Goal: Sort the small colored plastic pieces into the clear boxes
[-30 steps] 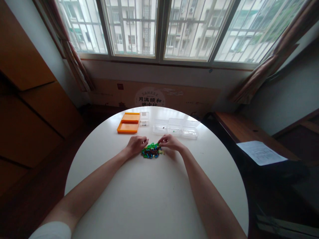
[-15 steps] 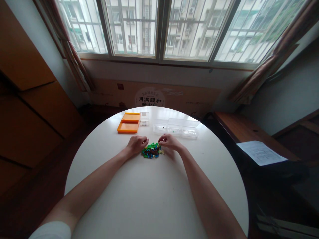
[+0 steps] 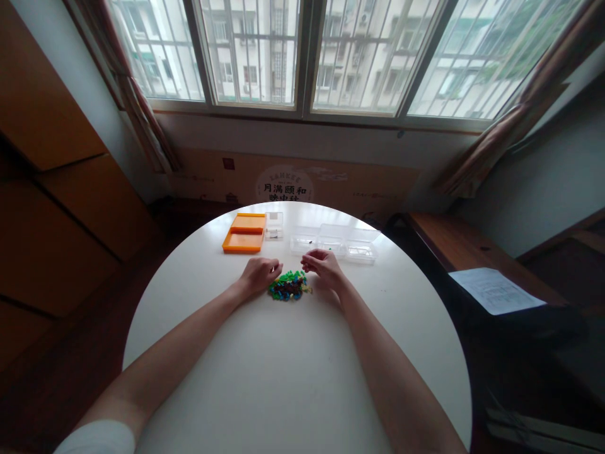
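Note:
A small heap of mixed pieces [image 3: 288, 287], green, blue, dark brown and yellowish, lies on the white table. At its left edge rests my left hand [image 3: 259, 273], fingers curled closed; whatever they may hold is too small to see. My right hand [image 3: 324, 263] hovers just above and right of the heap, thumb and fingertips pinched together. Anything in that pinch cannot be made out. Just beyond the right hand sits a clear plastic box [image 3: 362, 251] with compartments and raised lids, holding a few tiny dark and green bits.
At the far left of the round white table [image 3: 265, 378] lies an open orange case [image 3: 242, 243]. Beside it stands a small clear box [image 3: 274, 234]. A paper sheet [image 3: 494, 291] lies off the table's right side, near a wooden bench [image 3: 439, 243].
My right hand has lifted slightly away from the heap towards the clear compartment box, still pinched. The left hand has stayed nearly in place.

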Action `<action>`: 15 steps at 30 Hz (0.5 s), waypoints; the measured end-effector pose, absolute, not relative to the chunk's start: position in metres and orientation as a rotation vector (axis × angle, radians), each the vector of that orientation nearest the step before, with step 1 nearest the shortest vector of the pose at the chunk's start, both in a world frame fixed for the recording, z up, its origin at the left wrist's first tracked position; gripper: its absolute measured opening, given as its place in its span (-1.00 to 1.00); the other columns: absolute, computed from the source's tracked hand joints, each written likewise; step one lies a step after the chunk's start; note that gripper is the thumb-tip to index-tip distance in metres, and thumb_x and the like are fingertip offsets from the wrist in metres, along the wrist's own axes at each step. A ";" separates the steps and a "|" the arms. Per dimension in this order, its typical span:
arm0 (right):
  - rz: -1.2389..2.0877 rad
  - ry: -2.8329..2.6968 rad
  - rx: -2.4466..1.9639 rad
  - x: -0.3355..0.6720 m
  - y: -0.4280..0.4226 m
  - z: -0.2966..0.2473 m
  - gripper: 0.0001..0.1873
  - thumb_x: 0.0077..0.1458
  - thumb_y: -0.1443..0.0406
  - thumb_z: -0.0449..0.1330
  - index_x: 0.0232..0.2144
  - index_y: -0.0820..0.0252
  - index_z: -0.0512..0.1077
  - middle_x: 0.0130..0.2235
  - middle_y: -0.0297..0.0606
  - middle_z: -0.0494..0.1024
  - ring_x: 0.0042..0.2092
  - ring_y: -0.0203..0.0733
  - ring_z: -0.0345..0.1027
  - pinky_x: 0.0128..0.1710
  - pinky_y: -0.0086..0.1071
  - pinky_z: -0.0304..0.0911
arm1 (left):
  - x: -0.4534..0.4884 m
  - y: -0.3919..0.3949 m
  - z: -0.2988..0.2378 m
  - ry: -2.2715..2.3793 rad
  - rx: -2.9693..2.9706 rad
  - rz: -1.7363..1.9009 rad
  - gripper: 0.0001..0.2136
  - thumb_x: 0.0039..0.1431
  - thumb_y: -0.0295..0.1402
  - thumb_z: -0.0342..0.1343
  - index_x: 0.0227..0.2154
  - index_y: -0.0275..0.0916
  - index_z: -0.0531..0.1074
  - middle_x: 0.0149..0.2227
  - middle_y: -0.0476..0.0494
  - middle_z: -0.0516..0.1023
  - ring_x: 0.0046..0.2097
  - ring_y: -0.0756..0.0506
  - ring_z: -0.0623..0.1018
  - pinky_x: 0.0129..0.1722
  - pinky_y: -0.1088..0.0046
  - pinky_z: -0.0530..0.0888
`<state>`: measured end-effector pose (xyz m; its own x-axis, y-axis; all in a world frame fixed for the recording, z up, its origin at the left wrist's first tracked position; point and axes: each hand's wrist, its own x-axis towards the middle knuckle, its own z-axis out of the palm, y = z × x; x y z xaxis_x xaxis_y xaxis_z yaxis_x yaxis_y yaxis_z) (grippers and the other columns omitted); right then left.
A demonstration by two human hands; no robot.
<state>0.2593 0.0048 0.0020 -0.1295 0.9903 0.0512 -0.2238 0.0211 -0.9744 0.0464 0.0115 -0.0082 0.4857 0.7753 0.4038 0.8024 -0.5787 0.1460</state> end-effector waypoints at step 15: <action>1.225 -1.145 -1.016 0.256 0.007 -0.011 -0.68 -0.28 0.13 0.35 -0.48 0.27 0.52 -0.56 -0.28 0.49 -0.57 -0.37 0.24 -0.56 -0.44 0.16 | 0.047 0.012 -0.008 -1.410 -2.657 -0.669 -0.61 0.22 -0.19 -0.16 -0.58 -0.25 0.43 -0.59 -0.10 0.47 -0.54 -0.01 0.36 -0.51 0.47 0.06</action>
<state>0.2563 0.0069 -0.0108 -0.0098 0.9956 0.0935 -0.1603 0.0907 -0.9829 0.0471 0.0116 -0.0080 0.4875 0.7752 0.4017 0.8016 -0.5798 0.1461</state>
